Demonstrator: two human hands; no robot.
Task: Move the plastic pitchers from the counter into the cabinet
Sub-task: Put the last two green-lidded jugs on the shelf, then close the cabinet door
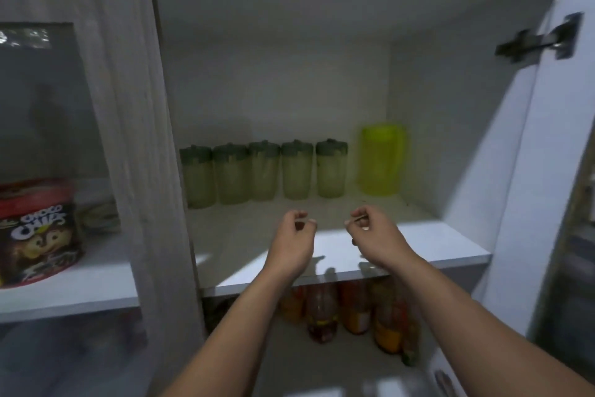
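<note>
Bottles (351,313) crowd the lower shelf under both forearms, count unclear. Left hand (291,242) and right hand (375,235) hover over the shelf (450,248) front edge, fingers loosely curled, holding nothing. Behind: five green-lidded jars (262,171) in a row, contents unclear. One yellow-green pitcher (381,160) stands upright at back right. Cereal box (38,232) in left compartment.

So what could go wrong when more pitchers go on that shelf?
The pitcher already stands at the back right, close beside the jars. Sliding another in might bump it into the nearest jar and tip it.

Both hands hang empty over the shelf, so reaching back carelessly could knock the row.

The open door sits close to the right arm; an elbow could hit it.
</note>
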